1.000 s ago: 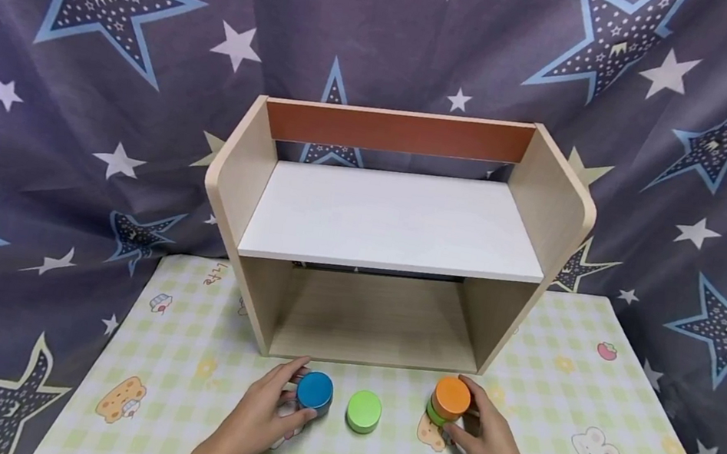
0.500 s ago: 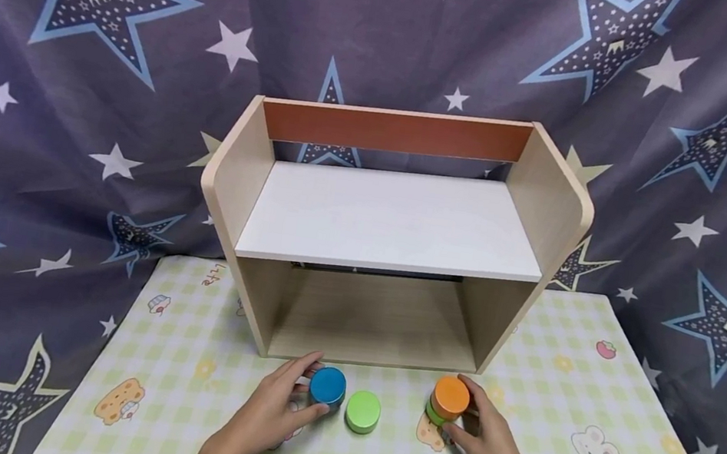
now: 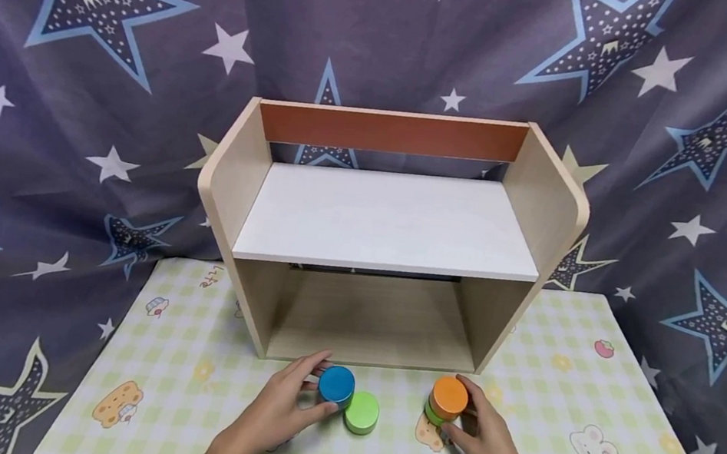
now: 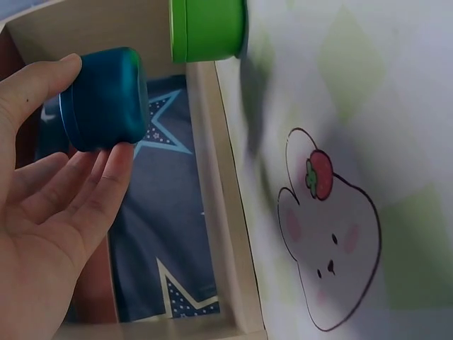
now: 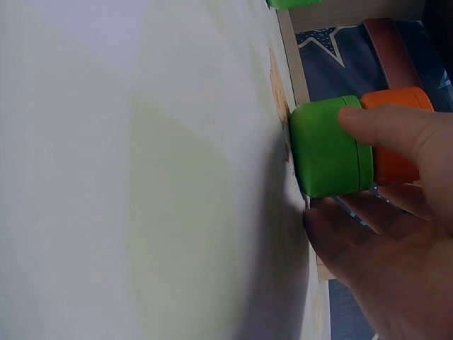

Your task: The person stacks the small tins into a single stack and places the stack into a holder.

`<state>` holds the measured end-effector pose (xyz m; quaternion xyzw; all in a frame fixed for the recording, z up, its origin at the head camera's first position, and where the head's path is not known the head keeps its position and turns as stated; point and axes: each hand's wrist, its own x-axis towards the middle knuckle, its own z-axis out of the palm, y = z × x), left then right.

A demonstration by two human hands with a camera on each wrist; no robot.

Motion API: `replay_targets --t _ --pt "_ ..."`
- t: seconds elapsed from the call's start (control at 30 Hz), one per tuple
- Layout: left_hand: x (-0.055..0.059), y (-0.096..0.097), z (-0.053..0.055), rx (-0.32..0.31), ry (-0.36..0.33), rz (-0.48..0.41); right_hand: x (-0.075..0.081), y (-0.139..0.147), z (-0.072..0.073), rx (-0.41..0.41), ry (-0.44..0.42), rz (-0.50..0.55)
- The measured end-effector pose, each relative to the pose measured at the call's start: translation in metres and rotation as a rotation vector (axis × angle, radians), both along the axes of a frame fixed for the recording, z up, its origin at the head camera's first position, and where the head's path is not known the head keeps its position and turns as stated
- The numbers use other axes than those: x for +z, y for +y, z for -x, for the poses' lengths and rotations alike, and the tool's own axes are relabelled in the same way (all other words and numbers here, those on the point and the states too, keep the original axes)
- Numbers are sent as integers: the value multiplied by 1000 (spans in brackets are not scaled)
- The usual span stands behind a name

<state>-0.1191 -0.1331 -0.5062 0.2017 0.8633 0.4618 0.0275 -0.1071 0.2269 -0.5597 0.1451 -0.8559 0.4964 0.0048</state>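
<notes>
My left hand (image 3: 276,414) pinches a small round blue jar (image 3: 337,384) between thumb and fingers. In the left wrist view the blue jar (image 4: 106,99) is raised off the tablecloth. Just to its right, a green jar (image 3: 362,415) stands upright on the cloth, partly overlapped by the blue one in the head view. Farther right, an orange jar (image 3: 449,396) sits on top of a second green jar (image 5: 322,149). My right hand (image 3: 490,445) holds this stack, with the thumb against the lower green jar and the fingers around the far side.
A wooden two-level shelf (image 3: 392,219) with a white upper board stands right behind the jars. The checked tablecloth (image 3: 631,404) carries printed cartoon figures. A dark star-patterned curtain (image 3: 390,37) hangs behind.
My left hand has carried the blue jar to the right and slightly away from me, up beside the lone green jar. The right hand and its stack have stayed in place.
</notes>
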Motion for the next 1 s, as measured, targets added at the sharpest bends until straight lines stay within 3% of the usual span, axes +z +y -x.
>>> replay_targets --t 0.2,0.57,1.0 --pt "2 4 3 -19 -4 -13 0 -1 0 5 -36 49" --pt "5 13 11 -66 17 -1 2 -1 1 -8 -69 38" --pt "7 28 17 -118 1 -22 2 -1 0 1 -26 35"
